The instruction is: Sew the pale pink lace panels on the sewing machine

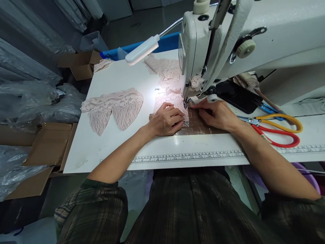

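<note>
My left hand (166,119) lies on a pale pink lace piece (169,98) just left of the presser foot (188,102) of a white sewing machine (228,44), its fingers curled and pressing the lace down. My right hand (215,113) rests on the brownish plate area (200,127) right of the needle, fingertips pinched at the lace edge by the foot. The lace runs back under the machine head, lit by a small lamp.
A second lace piece (114,108) lies at the left on the white table (106,149). More lace (162,66) sits behind the machine. Red and yellow scissors (276,130) lie at the right. A printed ruler (188,157) runs along the front edge. Cardboard boxes (48,145) and plastic bags stand left.
</note>
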The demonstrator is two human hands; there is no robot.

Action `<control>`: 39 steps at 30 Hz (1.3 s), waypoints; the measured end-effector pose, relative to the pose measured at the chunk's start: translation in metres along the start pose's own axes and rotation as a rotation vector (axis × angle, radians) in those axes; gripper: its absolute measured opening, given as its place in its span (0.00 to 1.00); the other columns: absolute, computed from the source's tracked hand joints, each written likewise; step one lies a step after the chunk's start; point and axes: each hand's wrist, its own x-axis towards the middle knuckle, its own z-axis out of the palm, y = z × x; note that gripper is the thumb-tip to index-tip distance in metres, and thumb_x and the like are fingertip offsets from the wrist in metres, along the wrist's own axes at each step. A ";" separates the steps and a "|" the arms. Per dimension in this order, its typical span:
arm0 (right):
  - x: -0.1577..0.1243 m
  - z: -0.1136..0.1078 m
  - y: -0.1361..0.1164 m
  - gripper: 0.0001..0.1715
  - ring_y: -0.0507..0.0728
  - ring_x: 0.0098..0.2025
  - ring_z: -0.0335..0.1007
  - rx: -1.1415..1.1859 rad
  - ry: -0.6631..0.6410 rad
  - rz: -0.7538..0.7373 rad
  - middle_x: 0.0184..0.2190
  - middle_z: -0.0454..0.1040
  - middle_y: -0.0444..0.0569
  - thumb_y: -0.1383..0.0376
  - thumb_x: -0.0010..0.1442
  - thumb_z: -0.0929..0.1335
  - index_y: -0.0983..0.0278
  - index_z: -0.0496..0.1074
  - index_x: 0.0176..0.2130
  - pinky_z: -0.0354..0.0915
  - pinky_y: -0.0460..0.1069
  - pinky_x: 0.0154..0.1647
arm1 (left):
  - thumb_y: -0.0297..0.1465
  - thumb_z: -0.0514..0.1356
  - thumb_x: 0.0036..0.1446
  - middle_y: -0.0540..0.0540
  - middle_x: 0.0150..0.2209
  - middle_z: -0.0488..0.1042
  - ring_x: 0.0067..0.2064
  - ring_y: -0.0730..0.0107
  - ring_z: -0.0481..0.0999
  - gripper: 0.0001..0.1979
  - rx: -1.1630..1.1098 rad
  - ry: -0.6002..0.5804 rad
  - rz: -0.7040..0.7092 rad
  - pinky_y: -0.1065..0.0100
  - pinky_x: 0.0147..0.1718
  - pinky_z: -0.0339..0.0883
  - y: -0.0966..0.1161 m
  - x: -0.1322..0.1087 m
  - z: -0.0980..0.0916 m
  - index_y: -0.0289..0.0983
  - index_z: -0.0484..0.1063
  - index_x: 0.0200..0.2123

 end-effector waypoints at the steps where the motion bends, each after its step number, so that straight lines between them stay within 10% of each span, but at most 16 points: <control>1: -0.001 0.002 0.001 0.23 0.54 0.34 0.70 -0.016 -0.012 -0.022 0.36 0.76 0.51 0.64 0.63 0.63 0.60 0.81 0.51 0.65 0.49 0.34 | 0.29 0.59 0.64 0.46 0.41 0.83 0.34 0.68 0.78 0.07 0.000 -0.004 -0.001 0.52 0.49 0.68 0.000 0.000 0.000 0.39 0.78 0.35; 7: -0.005 0.011 0.002 0.22 0.58 0.45 0.72 -0.150 -0.069 -0.044 0.49 0.74 0.52 0.63 0.62 0.65 0.51 0.80 0.52 0.63 0.50 0.35 | 0.30 0.59 0.64 0.44 0.39 0.81 0.37 0.65 0.78 0.06 -0.003 -0.005 0.008 0.54 0.46 0.68 -0.001 0.001 -0.003 0.38 0.76 0.37; 39: -0.007 0.012 0.001 0.22 0.56 0.41 0.70 -0.215 -0.055 -0.184 0.47 0.74 0.54 0.64 0.64 0.64 0.56 0.80 0.53 0.64 0.48 0.37 | 0.32 0.55 0.64 0.45 0.34 0.80 0.34 0.65 0.75 0.13 0.145 -0.142 0.124 0.58 0.43 0.67 0.003 0.008 -0.011 0.36 0.79 0.35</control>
